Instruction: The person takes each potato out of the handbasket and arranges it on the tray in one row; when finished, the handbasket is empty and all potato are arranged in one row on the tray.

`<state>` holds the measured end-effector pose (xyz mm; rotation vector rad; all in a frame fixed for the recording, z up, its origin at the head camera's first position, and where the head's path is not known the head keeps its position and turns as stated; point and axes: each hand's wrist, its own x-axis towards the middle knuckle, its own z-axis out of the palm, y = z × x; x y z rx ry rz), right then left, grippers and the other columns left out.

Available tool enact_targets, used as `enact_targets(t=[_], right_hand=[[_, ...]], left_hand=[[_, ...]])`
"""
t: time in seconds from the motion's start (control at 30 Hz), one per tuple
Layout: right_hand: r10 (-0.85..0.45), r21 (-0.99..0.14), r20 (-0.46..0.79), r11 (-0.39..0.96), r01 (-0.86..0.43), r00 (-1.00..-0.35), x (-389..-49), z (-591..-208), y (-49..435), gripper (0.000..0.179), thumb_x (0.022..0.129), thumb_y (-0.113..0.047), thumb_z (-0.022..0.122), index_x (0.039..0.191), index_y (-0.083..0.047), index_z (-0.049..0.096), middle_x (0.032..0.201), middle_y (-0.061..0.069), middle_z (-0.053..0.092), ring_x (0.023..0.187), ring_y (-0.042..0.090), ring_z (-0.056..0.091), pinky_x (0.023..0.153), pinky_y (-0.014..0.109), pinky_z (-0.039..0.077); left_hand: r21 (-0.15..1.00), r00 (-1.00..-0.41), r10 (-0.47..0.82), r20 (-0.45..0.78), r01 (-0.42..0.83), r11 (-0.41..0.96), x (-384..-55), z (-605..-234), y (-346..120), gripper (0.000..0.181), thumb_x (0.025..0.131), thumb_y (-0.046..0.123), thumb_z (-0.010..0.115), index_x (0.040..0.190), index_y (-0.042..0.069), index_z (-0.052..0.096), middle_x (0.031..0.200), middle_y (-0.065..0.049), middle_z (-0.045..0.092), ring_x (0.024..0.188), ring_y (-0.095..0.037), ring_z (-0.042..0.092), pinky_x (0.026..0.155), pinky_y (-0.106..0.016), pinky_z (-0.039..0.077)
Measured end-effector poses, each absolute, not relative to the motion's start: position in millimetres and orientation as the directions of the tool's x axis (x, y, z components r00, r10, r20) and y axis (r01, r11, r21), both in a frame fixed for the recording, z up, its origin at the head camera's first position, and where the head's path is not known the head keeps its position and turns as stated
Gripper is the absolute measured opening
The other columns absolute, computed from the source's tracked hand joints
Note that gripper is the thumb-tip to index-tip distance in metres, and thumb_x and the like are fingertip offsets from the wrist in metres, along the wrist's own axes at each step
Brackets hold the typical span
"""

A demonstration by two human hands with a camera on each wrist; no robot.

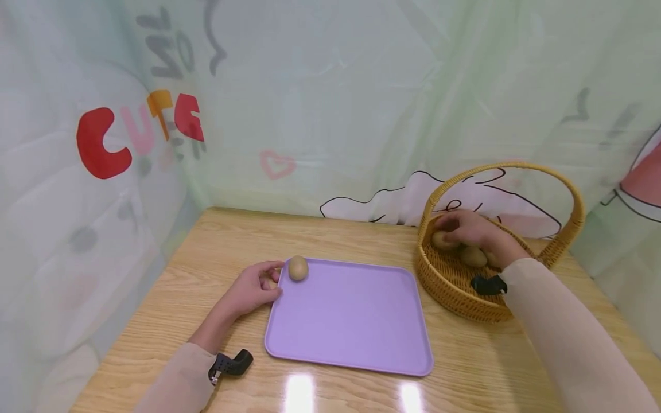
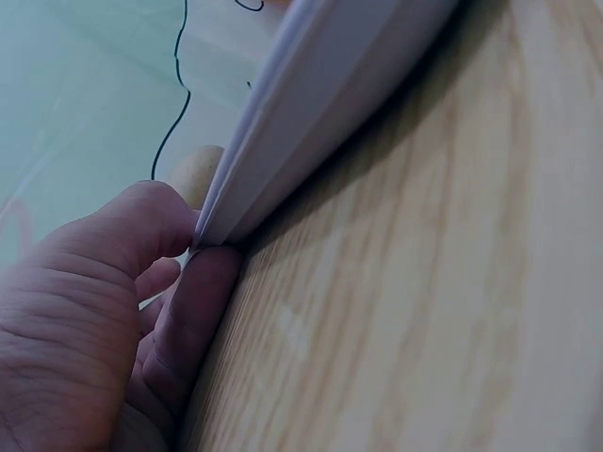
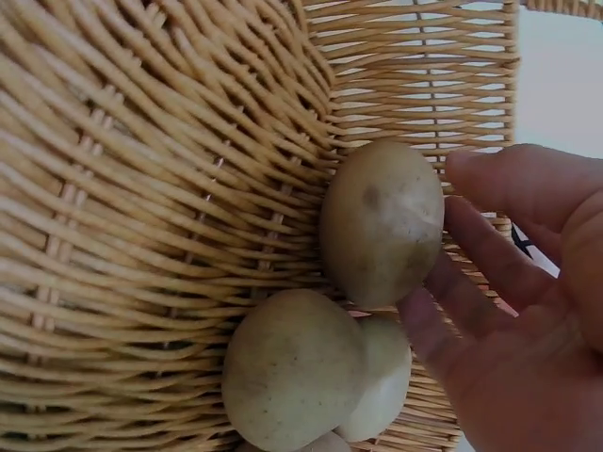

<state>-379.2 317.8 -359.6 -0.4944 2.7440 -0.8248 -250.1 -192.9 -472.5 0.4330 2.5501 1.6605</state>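
A purple tray point(image 1: 351, 315) lies on the table, with one brownish egg point(image 1: 298, 268) in its far left corner. At the tray's left edge, my left hand point(image 1: 255, 289) pinches the rim between thumb and fingers; the left wrist view shows the thumb point(image 2: 155, 221) over it. Inside the wicker basket point(image 1: 449, 287) on the right is my right hand point(image 1: 472, 229). Its fingertips and thumb touch one side of a spotted egg point(image 3: 382, 223), fingers fairly straight. Beside that egg lies another egg point(image 3: 294, 369), partly covering a paler one point(image 3: 382, 381).
The basket's tall arched handle point(image 1: 516, 165) rises above my right forearm. A printed curtain point(image 1: 320, 103) hangs behind the wooden table point(image 1: 237, 229) and along its left side. Bare tabletop lies between the tray and the front edge.
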Motion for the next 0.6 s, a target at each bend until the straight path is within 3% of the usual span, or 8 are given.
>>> enact_targets(t=[0.3, 0.6], right_hand=[[-0.407, -0.463, -0.144, 0.833, -0.302, -0.902, -375, -367, 318, 0.036, 0.085, -0.007, 0.067, 0.121, 0.001, 0.064, 0.122, 0.02, 0.06, 0.109, 0.035, 0.053, 0.091, 0.051, 0.042], [-0.391, -0.481, -0.149, 0.831, -0.279, -0.908, -367, -366, 310, 0.037, 0.087, -0.007, 0.065, 0.123, 0.0, 0.063, 0.125, 0.022, 0.057, 0.106, 0.033, 0.05, 0.091, 0.05, 0.041]], left_hand=[[0.886, -0.951, 0.285, 0.119, 0.231, 0.403, -250, -472, -191, 0.058, 0.078, 0.003, 0.074, 0.134, 0.004, 0.055, 0.098, -0.008, 0.057, 0.06, -0.012, 0.052, 0.053, -0.023, 0.045], [0.886, -0.958, 0.266, 0.107, 0.213, 0.412, -248, -471, -190, 0.06, 0.078, 0.002, 0.074, 0.135, 0.003, 0.054, 0.098, -0.008, 0.057, 0.062, -0.012, 0.051, 0.053, -0.023, 0.045]])
